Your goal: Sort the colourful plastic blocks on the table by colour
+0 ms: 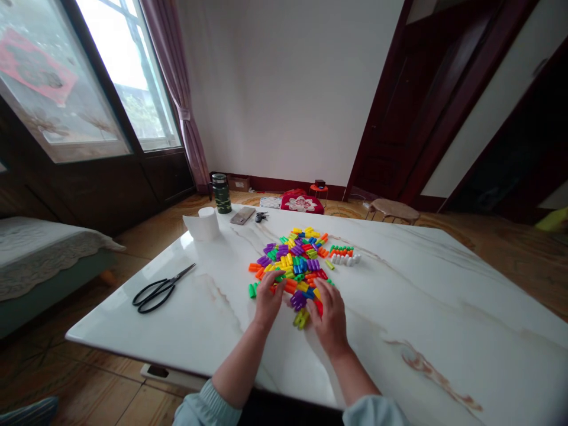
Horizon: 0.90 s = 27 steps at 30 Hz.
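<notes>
A heap of small, bright plastic toy building pieces [286, 260] in purple, yellow, orange, green, blue and red lies on the white marble-patterned table [444, 296]. My left hand [268, 302] is at the heap's near left side, its fingers bent and apart over orange and green pieces. At the near right side, my right hand [331, 316] curves with thumb and fingers apart around a red piece [318, 306]; whether it grips that piece is unclear. Between the hands lie a purple piece [298, 300] and, closer to me, a yellow-green one [301, 319].
Right of the heap stand rows of green, orange and white pieces [345, 259]. Black-handled scissors [162, 290] lie at the left. Farther back are a paper roll [207, 223], a camouflage flask [220, 194], a phone [242, 216] and keys [261, 217]. A stool [394, 208] stands beyond the table.
</notes>
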### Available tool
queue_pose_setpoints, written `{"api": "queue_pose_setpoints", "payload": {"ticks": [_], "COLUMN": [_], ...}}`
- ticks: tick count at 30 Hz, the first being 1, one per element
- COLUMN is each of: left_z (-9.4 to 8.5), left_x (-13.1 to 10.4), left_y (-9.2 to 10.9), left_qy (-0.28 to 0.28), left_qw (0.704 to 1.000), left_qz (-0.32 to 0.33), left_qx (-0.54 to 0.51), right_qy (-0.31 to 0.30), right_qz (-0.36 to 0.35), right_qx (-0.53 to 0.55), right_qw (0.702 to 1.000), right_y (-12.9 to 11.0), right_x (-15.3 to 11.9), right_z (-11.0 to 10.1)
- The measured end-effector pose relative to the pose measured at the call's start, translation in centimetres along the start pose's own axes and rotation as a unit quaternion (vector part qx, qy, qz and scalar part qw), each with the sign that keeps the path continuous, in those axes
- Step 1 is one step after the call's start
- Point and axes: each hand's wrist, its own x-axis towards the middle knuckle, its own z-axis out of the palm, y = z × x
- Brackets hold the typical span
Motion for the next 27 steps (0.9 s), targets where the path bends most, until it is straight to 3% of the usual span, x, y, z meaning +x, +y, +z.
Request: {"api": "queue_pose_setpoints", "payload": {"ticks": [4, 27], "left_z": [0.0, -0.1], "left_x": [-0.2, -0.7], "left_y": [0.6, 1.5], "left_qy": [-0.070, -0.170], "left_qw": [0.995, 0.983], "left_qz": [0.050, 0.053], "left_qx": [-0.040, -0.040], "right_qy": [-0.074, -0.095], "right_qz": [-0.105, -0.084], "right_qx": [-0.038, 0.025], "right_qw": [0.991, 0.992], "right_y": [-0.9, -1.1], "right_x": [0.1, 0.2], "right_z": [0.0, -0.1]}}
